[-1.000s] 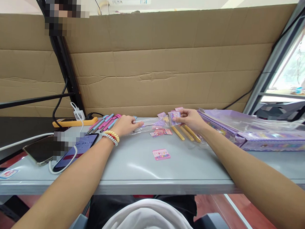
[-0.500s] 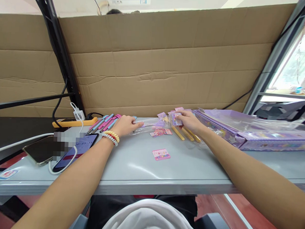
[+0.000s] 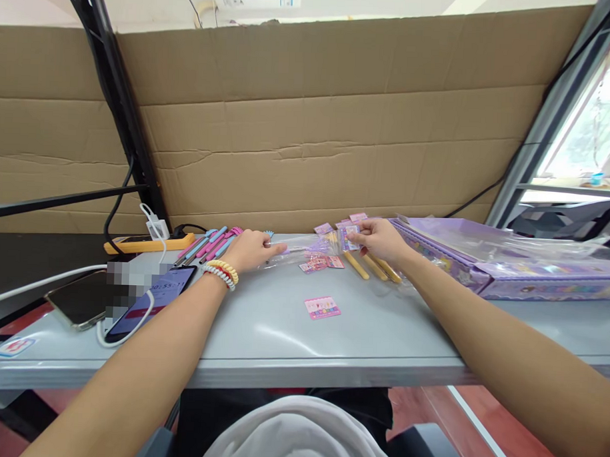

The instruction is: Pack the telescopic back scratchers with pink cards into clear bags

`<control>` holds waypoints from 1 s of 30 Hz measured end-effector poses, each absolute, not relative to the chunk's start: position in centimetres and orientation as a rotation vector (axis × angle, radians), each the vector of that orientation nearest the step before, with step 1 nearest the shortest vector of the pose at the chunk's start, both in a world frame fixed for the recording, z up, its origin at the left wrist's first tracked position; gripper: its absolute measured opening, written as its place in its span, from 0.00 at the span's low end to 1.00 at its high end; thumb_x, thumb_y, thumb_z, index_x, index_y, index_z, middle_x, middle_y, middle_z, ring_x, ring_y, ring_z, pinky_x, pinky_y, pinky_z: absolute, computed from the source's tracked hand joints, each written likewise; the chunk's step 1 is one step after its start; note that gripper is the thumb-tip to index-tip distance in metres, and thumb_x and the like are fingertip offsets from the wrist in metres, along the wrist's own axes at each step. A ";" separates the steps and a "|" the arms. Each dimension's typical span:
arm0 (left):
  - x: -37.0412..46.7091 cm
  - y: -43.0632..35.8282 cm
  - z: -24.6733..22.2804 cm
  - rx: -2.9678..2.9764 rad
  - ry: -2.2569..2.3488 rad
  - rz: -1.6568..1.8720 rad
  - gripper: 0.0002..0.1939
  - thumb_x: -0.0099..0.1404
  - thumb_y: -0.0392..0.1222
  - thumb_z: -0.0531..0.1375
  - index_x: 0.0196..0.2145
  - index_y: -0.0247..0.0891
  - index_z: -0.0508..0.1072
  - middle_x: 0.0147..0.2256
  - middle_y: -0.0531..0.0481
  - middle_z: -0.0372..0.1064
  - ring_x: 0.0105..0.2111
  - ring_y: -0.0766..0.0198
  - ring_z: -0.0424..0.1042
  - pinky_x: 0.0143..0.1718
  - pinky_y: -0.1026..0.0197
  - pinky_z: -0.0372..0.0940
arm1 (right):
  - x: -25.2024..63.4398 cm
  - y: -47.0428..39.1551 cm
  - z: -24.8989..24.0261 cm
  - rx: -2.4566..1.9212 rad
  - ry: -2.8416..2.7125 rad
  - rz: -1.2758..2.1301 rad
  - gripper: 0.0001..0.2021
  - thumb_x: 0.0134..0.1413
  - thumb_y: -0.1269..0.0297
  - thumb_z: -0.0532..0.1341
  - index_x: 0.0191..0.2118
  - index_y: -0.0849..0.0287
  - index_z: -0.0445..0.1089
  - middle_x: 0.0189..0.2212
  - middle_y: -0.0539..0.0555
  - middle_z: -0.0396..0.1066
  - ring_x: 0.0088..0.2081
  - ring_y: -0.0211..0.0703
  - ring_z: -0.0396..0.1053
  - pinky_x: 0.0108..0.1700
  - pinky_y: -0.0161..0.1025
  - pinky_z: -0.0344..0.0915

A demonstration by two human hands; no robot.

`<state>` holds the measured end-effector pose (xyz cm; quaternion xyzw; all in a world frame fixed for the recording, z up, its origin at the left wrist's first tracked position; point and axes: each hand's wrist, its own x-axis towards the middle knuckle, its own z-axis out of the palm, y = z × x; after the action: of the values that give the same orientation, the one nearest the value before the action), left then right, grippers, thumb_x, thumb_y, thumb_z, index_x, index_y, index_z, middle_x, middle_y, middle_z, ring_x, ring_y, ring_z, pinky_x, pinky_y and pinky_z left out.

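My left hand pinches the left end of a clear plastic bag, which lies stretched above the table. My right hand is closed on a small purple card at the bag's right end. Whether the card is inside the plastic is hard to tell. Below the bag lie small pink cards, with more behind it. Gold-coloured sticks rest beneath my right hand. One larger pink card lies flat nearer the table's front.
Pink and blue pens lie left of my left hand. Further left are two phones, white cables and a yellow holder. A purple box with clear plastic on it stands at the right. Cardboard walls off the back.
My right hand and the purple card have shifted very slightly. My left hand keeps its place on the bag.
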<state>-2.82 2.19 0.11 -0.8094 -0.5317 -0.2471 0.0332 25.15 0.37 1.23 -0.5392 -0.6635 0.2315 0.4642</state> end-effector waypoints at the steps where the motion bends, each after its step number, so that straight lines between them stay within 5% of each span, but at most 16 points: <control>1: -2.8 2.2 0.1 -2.495 -1.634 -0.762 0.27 0.56 0.66 0.48 0.16 0.39 0.62 0.17 0.50 0.63 0.19 0.65 0.59 0.21 0.61 0.46 | 25.1 0.3 1.3 -1.336 -1.616 0.557 0.07 0.43 0.66 0.64 0.23 0.62 0.66 0.14 0.45 0.60 0.16 0.32 0.61 0.19 0.30 0.61; 8: -2.9 2.5 0.0 -2.504 -1.615 -0.776 0.29 0.56 0.67 0.47 0.16 0.39 0.61 0.17 0.50 0.64 0.19 0.65 0.59 0.22 0.61 0.46 | 25.3 0.1 1.4 -1.308 -1.551 0.557 0.09 0.43 0.65 0.64 0.22 0.61 0.63 0.16 0.47 0.63 0.18 0.33 0.62 0.21 0.31 0.62; 18: -3.0 2.8 -0.3 -2.515 -1.580 -0.741 0.29 0.56 0.67 0.47 0.17 0.38 0.63 0.19 0.50 0.65 0.20 0.65 0.60 0.21 0.62 0.47 | 25.3 0.9 0.9 -1.304 -1.677 0.512 0.10 0.45 0.66 0.60 0.35 0.65 0.73 0.26 0.53 0.70 0.24 0.35 0.64 0.21 0.30 0.62; 30: -2.9 2.8 -0.3 -2.497 -1.571 -0.704 0.30 0.56 0.68 0.46 0.18 0.38 0.64 0.19 0.50 0.65 0.20 0.65 0.61 0.22 0.62 0.47 | 25.5 0.8 0.9 -1.232 -1.662 0.619 0.16 0.35 0.58 0.68 0.31 0.65 0.71 0.18 0.49 0.64 0.21 0.34 0.60 0.20 0.32 0.60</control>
<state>-2.89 2.77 -0.29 -0.8221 -0.5171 -0.2318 0.0544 25.47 0.79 0.87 -0.5029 -0.6788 0.2526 0.4717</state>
